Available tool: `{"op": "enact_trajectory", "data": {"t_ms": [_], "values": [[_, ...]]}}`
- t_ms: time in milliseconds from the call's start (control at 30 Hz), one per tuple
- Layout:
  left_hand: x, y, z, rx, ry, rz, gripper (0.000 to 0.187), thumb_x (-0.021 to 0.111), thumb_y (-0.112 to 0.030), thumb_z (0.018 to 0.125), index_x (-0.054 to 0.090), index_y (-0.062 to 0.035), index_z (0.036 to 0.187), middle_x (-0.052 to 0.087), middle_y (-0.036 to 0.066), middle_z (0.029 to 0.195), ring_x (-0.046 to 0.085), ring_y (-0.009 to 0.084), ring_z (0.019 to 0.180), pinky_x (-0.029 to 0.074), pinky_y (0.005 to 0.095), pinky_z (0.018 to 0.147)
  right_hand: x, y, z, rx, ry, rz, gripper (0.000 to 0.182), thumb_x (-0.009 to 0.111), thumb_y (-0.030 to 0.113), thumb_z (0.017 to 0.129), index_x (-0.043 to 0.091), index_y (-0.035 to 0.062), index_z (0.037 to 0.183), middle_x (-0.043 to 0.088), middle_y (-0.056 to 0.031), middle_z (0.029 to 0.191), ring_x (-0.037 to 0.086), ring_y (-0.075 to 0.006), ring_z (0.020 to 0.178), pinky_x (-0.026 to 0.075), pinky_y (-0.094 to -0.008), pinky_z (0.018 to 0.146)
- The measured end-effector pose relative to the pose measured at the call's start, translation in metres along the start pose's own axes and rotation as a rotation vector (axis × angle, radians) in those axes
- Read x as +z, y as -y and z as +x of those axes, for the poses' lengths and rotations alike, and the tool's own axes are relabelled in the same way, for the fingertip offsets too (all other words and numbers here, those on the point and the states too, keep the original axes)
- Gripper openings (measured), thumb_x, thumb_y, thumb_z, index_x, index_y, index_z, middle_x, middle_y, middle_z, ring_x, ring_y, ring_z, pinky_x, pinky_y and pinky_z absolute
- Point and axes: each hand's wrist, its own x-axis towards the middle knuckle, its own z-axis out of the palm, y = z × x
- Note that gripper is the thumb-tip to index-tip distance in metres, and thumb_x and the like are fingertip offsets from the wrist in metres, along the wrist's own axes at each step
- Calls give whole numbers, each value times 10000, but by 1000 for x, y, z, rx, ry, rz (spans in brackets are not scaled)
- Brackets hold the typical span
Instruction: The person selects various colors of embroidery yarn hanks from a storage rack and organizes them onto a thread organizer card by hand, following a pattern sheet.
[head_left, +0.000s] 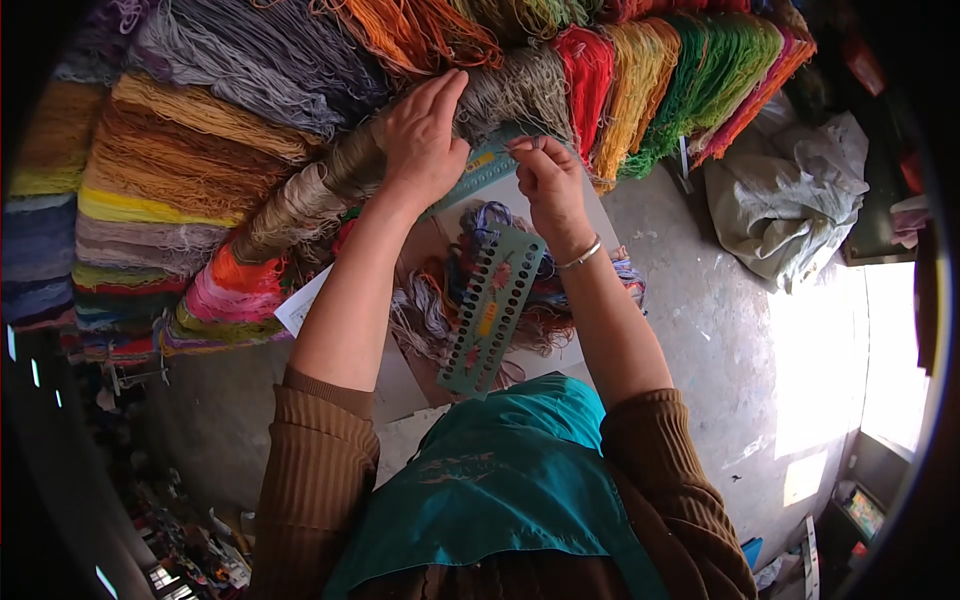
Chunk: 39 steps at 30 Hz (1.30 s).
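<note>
Laid the left hand [425, 140] over the grey thread [510, 95], above the loose green card [490, 315], fingers nearly together, without a visible pinch. Judged the thread soft, light and quick to tangle, best taken as a whole bunch; judged the loose card thin, light and fairly stiff, best held by its edges. Pressed thumb and finger of the right hand [555, 190] together, above and right of that card; could not tell what, if anything, was pinched. Counted two hands, two green cards, one bracelet [580, 252].
</note>
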Motion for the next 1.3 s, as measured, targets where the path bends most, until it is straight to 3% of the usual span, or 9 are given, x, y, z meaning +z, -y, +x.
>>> {"op": "enact_trajectory", "data": {"t_ms": [300, 467, 733, 767, 800, 900, 1067, 1133, 1300], "values": [[4, 2, -1, 5, -29, 23, 741, 554, -14, 737, 395, -134, 1451, 466, 78, 1436, 436, 279, 1320, 325, 411, 1106, -30, 35, -30, 107, 127, 130, 99, 611, 78, 904, 599, 48, 811, 469, 51, 643, 345, -26, 495, 217, -196, 426], [5, 2, -1, 27, -44, 18, 734, 549, -29, 745, 395, -139, 1453, 467, 72, 1435, 430, 275, 1323, 320, 415, 1105, -84, 86, -93, 169, 142, -389, 140, 619, 131, 944, 674, 4, 925, 443, 85, 605, 320, -13, 474, 215, -199, 438], [6, 0, -4, 4, -43, 53, 761, 552, -41, 747, 371, -174, 1474, 444, 37, 1462, 406, 255, 1348, 306, 433, 1091, -358, 188, -320, -138, -886, -350, 128, 571, 115, 962, 642, 32, 1028, 321, 89, 566, 270, -25, 432, 198, -210, 367], [7, 0, -4, -5, -39, 66, 762, 553, -41, 748, 369, -174, 1475, 445, 39, 1461, 405, 259, 1349, 304, 434, 1093, -423, 195, -378, -202, -965, -756, 163, 580, 101, 951, 657, 10, 1062, 303, 78, 548, 269, -31, 425, 218, -223, 365], [6, -1, -3, -4, -32, 68, 765, 552, -42, 750, 363, -167, 1480, 443, 47, 1461, 397, 272, 1353, 295, 428, 1107, -448, 211, -419, -344, -1289, -204, 153, 600, 80, 928, 674, -8, 1029, 298, 71, 516, 261, -45, 393, 213, -241, 351], [7, -2, -3, 29, -43, 74, 721, 552, -72, 752, 392, -138, 1451, 459, 69, 1446, 407, 298, 1341, 308, 452, 1106, -471, 247, -519, -429, -1874, -376, 156, 702, 182, 833, 649, 101, 711, 303, 71, 452, 257, -69, 365, 181, -256, 342], [3, 1, 2, 39, 17, -19, 652, 573, -122, 799, 416, -112, 1432, 471, 80, 1435, 423, 288, 1328, 332, 438, 1102, -398, 280, -477, 48, -1149, -1395, 182, 631, 212, 883, 688, 39, 885, 457, 40, 550, 348, -55, 425, 258, -254, 390], [-2, -18, 4, -5, -48, 179, 575, 569, -113, 830, 472, -98, 1397, 515, 98, 1388, 434, 306, 1314, 345, 450, 1088, -321, 279, -408, 178, -792, -1753, 191, 654, 171, 858, 690, -12, 898, 636, -102, 697, 557, -170, 630, 460, -337, 620], [-25, -164, -10, 338, 19, -565, 368, 653, -36, 835, 606, -30, 1200, 606, 95, 1238, 640, 238, 941, 509, 367, 879, -154, 260, -306, 30, -362, -1597, 131, 639, 117, 916, 677, -4, 949, 600, -45, 684, 483, -93, 619, 428, -277, 582]]}}
